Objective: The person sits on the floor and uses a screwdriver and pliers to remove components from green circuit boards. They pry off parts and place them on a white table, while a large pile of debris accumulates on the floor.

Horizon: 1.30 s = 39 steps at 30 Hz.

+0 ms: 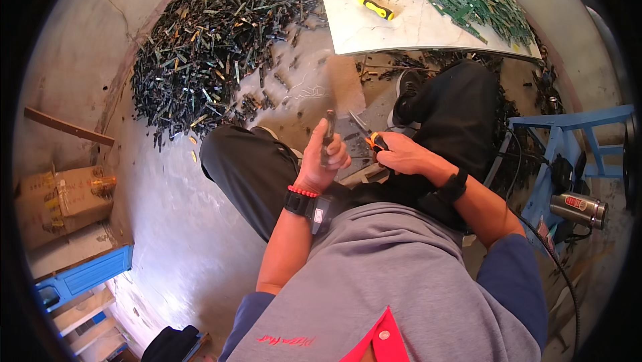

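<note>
Red lettering (286,340) on grey apron (414,248); red label (572,203) on steel flask (592,212). Counted: one dark strip (330,129), one orange-and-black-handled tool (379,141), one yellow-and-black screwdriver (376,8) on white board (354,33); green strips (475,1) beyond counting. Left hand (322,153) closed round dark strip, forward of apron; strip blurred, long axis near-straight away from body. Right hand (406,155) grips handled tool, metal tip pointing forward-left, just beside strip.

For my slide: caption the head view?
Left hand holding a dark piece, right hand an orange-handled tool, near a heap of dark strips.
</note>
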{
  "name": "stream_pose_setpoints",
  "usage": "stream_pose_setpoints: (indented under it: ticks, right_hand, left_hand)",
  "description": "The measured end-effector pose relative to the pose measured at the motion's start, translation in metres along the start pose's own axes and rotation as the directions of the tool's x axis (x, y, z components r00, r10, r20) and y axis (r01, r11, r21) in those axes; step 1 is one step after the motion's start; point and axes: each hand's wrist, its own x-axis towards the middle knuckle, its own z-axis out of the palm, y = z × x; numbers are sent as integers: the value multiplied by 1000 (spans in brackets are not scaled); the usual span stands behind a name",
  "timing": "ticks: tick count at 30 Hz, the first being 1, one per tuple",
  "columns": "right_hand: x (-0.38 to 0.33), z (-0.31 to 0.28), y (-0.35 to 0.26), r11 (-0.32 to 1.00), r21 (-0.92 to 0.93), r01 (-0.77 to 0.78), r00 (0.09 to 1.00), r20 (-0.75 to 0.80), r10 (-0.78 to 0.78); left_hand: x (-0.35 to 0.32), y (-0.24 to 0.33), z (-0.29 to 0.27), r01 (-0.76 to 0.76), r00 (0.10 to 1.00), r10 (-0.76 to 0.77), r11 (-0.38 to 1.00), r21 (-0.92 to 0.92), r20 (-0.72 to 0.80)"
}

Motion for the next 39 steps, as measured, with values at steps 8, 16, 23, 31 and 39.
stream_pose_setpoints:
  ticks: [8,16,23,31,39]
  right_hand:
    - [-7,2,13,983,-183,0,993,-117,-21]
    - [-9,7,-3,973,-231,-20,994,-107,-5]
    - [-5,18,-2,921,-390,14,959,-257,-123]
    - [-10,-11,-30,956,-284,72,603,-751,-269]
    - [2,-119,-52,914,-312,-259,359,-910,-208]
  left_hand:
    - [10,-16,6,18,999,-17,1000,-9,32]
    - [8,-16,10,36,992,-16,987,157,-123]
    - [7,-14,9,9,981,34,975,222,-190]
    - [-3,-2,8,40,999,-40,999,6,-21]
    - [0,16,18,79,979,-39,978,-193,199]
